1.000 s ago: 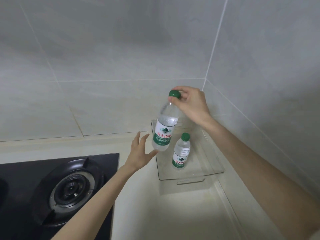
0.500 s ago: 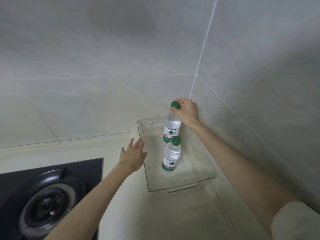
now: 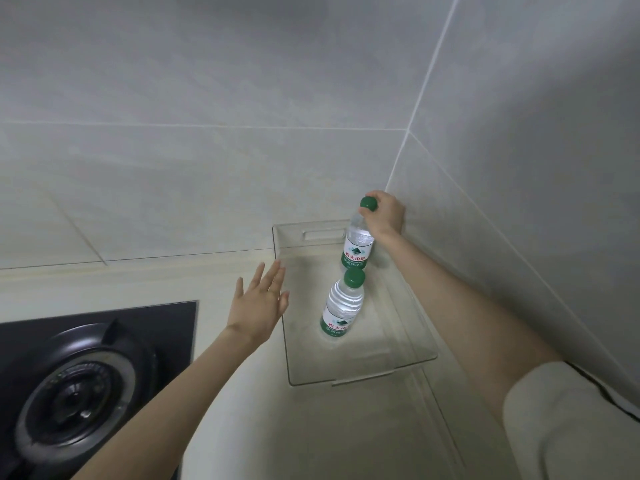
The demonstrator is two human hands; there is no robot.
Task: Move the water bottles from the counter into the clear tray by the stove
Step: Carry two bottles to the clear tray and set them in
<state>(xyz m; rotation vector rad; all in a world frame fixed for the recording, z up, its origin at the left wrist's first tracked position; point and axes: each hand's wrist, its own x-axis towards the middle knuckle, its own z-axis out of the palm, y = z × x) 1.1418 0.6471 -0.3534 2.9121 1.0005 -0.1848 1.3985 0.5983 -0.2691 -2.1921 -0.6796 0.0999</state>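
Observation:
A clear tray (image 3: 398, 367) lies on the cream counter in the wall corner, right of the stove. Two green-capped water bottles stand upright inside it. The near bottle (image 3: 341, 311) stands free in the tray's middle. The far bottle (image 3: 358, 245) stands near the tray's back wall, and my right hand (image 3: 384, 214) grips it by the neck, just under the cap. My left hand (image 3: 259, 303) hovers with fingers spread beside the tray's left wall, holding nothing.
A black gas stove (image 3: 79, 386) with a round burner fills the lower left. Grey tiled walls meet in a corner right behind the tray. Bare cream counter (image 3: 311, 434) lies in front of the tray.
My right hand carried the far bottle down and back into the tray's rear, where it now stands. My left hand drew away from that bottle to the tray's left side.

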